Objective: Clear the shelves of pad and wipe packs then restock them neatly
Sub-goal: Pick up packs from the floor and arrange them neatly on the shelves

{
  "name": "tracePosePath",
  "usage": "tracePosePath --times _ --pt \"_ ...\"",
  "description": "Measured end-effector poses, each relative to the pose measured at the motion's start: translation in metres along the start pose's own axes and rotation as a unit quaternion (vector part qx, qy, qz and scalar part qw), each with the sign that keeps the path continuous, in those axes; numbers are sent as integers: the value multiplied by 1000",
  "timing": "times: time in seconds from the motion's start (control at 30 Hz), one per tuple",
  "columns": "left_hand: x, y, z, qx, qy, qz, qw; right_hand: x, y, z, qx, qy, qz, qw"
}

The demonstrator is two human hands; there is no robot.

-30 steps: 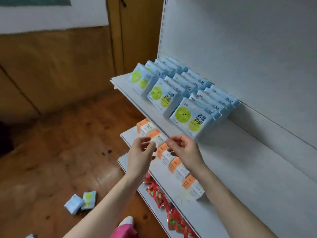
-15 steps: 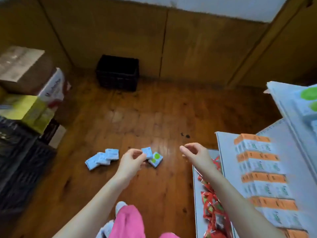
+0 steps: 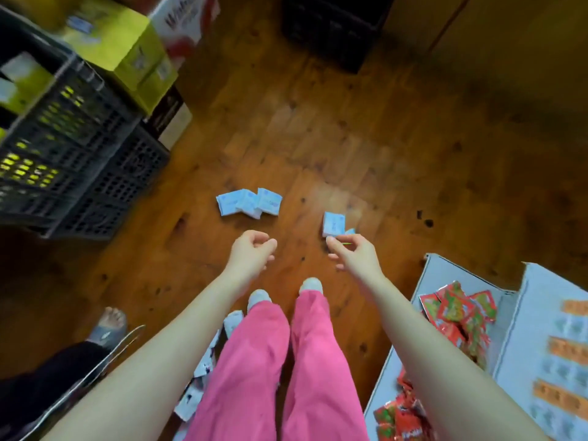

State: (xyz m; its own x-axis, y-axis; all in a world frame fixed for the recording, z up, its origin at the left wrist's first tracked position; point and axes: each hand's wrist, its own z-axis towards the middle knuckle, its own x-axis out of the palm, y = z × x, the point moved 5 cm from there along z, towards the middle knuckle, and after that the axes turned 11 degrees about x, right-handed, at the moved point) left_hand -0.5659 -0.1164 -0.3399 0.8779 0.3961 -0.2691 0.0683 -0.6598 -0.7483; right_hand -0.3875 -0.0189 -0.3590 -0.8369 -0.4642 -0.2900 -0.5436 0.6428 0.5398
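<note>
Three pale blue packs [image 3: 249, 202] lie in a cluster on the wooden floor ahead of my feet. Another blue pack [image 3: 333, 223] lies to their right, with a second pack half hidden behind my right hand [image 3: 353, 254]. That hand hovers above them with loosely curled fingers and holds nothing. My left hand [image 3: 251, 253] hangs beside it, also loosely curled and empty. More white and blue packs [image 3: 234, 323] lie by my left foot. At the right, the grey shelves [image 3: 445, 270] carry red packs [image 3: 455, 310] and orange-and-white packs [image 3: 569, 354].
Black plastic crates [image 3: 63, 154] holding yellow boxes stand at the left, with yellow cartons [image 3: 127, 49] stacked on top. Another black crate [image 3: 334, 23] sits at the far wall. A second person's foot [image 3: 108, 323] is at the lower left.
My view has swung from the upper shelf down to the floor. Both hands stay empty and have come over the blue packs on the floor.
</note>
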Motion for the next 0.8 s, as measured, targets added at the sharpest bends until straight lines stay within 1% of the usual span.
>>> tracePosePath --times 0.13,0.2,0.33,0.47,0.6,0.67,0.8 --pt "-5 33 48 -48 -48 -6 998 36 -11 67 61 44 -1 997" --pt "-5 51 78 -51 -73 -14 996 55 -18 104 78 59 -3 995" --pt "2 103 140 -76 -107 -38 991 93 -35 175 82 73 -20 994" --pt "19 176 222 -93 -114 -50 988 138 -66 268 74 81 -49 993" --pt "34 262 318 -115 -124 -31 985 185 -100 372 36 66 -98 992" --pt "38 300 364 -125 -133 -25 983 207 -110 420 -5 60 -141 988" --pt "49 359 446 -112 -156 -21 981 248 -112 510 -102 55 -218 969"
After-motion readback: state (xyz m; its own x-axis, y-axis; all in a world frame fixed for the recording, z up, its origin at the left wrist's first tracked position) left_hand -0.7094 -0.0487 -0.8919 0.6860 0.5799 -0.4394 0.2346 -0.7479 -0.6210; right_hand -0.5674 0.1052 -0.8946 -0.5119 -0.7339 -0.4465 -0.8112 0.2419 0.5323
